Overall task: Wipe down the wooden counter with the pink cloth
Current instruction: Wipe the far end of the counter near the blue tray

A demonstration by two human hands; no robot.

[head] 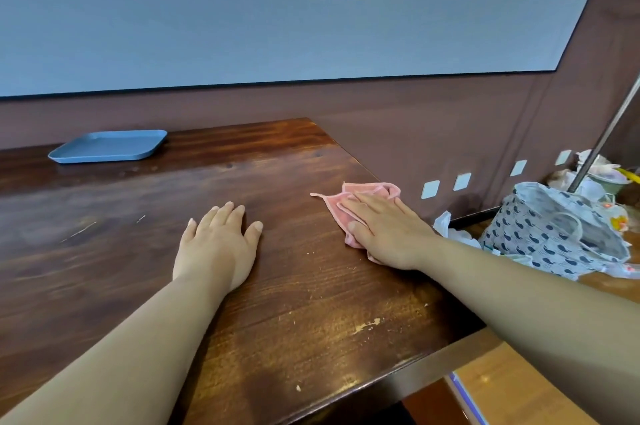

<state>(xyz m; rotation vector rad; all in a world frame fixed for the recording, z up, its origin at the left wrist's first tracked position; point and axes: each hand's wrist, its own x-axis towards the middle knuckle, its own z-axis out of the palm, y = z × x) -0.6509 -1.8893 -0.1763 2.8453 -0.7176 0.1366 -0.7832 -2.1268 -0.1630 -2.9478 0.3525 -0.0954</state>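
Head view: pink cloth (349,213) under right hand (388,230).

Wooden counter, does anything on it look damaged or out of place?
Yes. The wooden counter has a pale chip in its finish near the front edge, light scratches at the left, and small crumbs between the hands. The blue tray sits flat, and the pink cloth lies bunched under the right hand.

The right hand (388,230) hides much of the pink cloth (346,203); the patterned bag (554,227) holds blurred clutter.
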